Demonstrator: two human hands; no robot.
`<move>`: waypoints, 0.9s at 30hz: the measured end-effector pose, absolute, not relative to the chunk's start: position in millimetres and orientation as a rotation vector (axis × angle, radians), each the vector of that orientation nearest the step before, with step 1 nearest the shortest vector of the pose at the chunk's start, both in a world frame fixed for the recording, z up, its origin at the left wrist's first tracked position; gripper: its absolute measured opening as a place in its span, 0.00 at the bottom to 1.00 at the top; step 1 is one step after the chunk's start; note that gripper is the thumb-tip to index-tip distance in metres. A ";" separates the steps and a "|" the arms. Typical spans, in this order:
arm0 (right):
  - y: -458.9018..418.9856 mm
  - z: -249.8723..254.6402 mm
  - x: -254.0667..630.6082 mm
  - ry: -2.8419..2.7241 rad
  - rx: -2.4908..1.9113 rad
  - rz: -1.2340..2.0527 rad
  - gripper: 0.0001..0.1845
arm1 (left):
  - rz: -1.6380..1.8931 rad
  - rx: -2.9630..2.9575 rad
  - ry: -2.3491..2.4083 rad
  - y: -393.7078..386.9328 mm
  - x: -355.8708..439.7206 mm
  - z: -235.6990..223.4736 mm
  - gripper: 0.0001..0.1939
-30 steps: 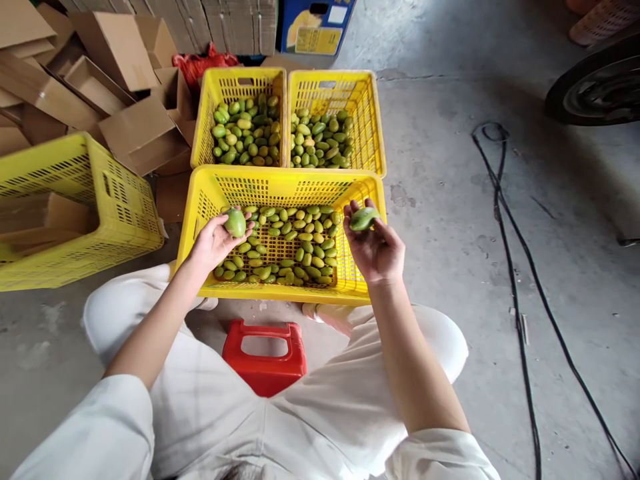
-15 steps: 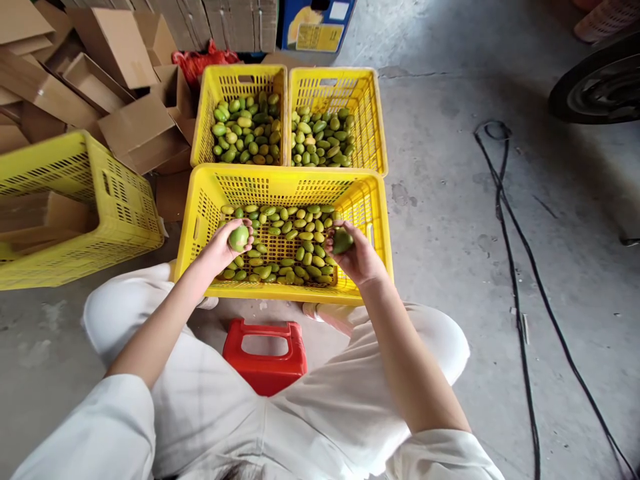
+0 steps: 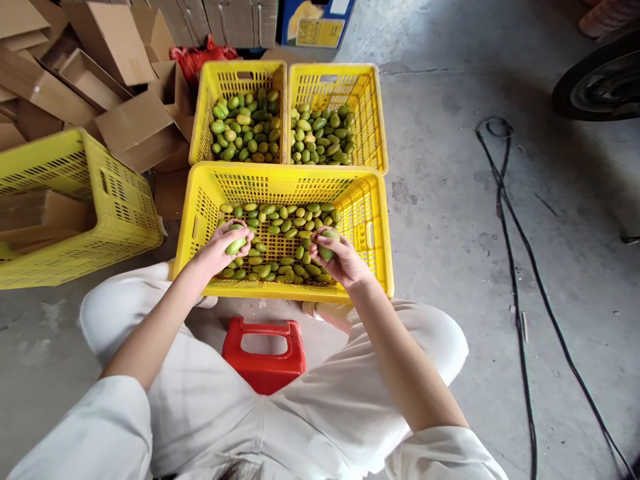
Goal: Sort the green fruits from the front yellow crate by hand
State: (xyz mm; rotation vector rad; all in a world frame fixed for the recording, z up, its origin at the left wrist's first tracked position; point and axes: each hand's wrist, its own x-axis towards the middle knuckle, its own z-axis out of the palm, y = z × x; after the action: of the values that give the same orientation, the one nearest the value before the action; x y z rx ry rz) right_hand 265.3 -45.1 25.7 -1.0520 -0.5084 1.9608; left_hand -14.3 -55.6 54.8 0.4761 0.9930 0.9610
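My left hand (image 3: 225,245) is closed around a green mango (image 3: 236,241), over the left part of the near yellow crate (image 3: 300,175). On the other side, my right hand (image 3: 345,257) grips another green mango (image 3: 327,245) between thumb and fingers. Both hands are above the crate's floor, where many small green and yellowish mangoes (image 3: 287,263) lie spread out. Behind stand two more yellow crates, the left one (image 3: 207,80) and the right one (image 3: 373,100), each holding a heap of similar mangoes.
A red plastic stool (image 3: 270,373) is between my legs. Cardboard boxes (image 3: 135,123) pile up at the back left, by another yellow crate (image 3: 120,193). A black cable (image 3: 520,320) lies on the concrete floor at right, and a wheel (image 3: 600,87) stands beyond it.
My right hand has moved left and turned its mango, bringing it nearer the crate's middle. My left hand has rotated its mango slightly, staying in about the same place.
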 end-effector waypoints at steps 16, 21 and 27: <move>-37.1 10.2 270.5 -0.394 -1.100 1.782 0.17 | 0.953 0.277 1.113 -53.9 -5.0 54.7 0.07; -46.6 16.0 263.4 -0.394 -1.060 1.842 0.22 | 0.858 0.308 1.144 -60.3 -2.0 47.5 0.09; -55.3 18.5 246.1 -0.471 -1.088 1.996 0.24 | 0.734 0.266 1.267 -65.1 10.6 39.1 0.10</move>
State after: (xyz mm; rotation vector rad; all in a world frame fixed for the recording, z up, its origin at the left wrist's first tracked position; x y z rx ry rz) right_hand 246.1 -55.3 18.5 -1.0877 -0.4714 1.9956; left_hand 10.6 -65.1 39.1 0.2659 1.2674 0.7344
